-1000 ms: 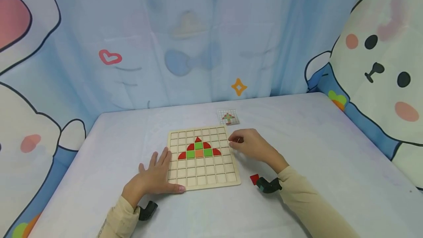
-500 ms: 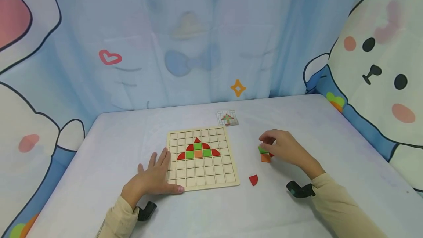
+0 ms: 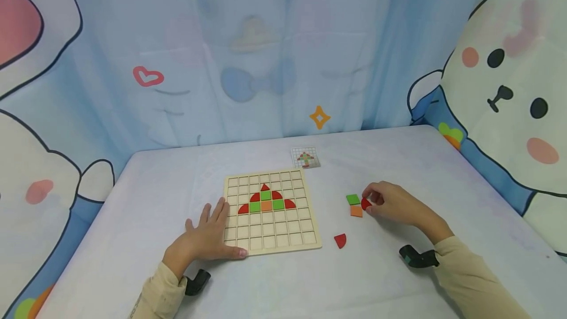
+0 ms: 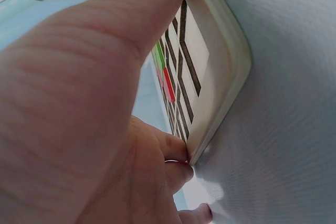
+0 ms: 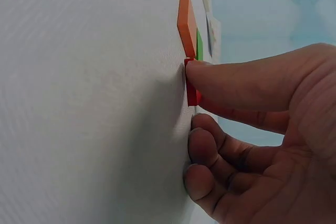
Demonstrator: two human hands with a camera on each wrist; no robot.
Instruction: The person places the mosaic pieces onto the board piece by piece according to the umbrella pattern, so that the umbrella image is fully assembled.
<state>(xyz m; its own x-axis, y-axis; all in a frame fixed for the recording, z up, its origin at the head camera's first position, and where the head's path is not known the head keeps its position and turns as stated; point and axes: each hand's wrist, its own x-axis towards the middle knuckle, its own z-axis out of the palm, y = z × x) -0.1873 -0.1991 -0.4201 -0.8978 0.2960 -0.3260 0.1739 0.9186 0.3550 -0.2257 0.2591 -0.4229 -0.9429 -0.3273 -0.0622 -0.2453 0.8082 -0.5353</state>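
Observation:
My left hand (image 3: 205, 238) rests with spread fingers on the left edge and near-left corner of a wooden grid board (image 3: 276, 247). Red, green and orange tiles fill several of its squares in a stepped triangle. To the board's right, my right hand (image 3: 394, 206) pinches a red tile (image 3: 365, 204) between thumb and forefinger, low at the tabletop; the right wrist view shows the thumb (image 5: 231, 80) over its face. Right beside it lie a green square tile (image 3: 353, 199) and an orange square tile (image 3: 356, 211). A red quarter-round tile (image 3: 340, 240) lies nearer me.
Behind the board lies a small pattern card (image 3: 305, 157) with a gridded coloured figure. A white cloth covers the table (image 3: 177, 181). A blue cartoon curtain (image 3: 274, 53) hangs at the back. Black wrist cameras sit under both sleeves.
My right hand has moved from the board's right edge to the loose tiles and now pinches a red one. The left hand stays on the board.

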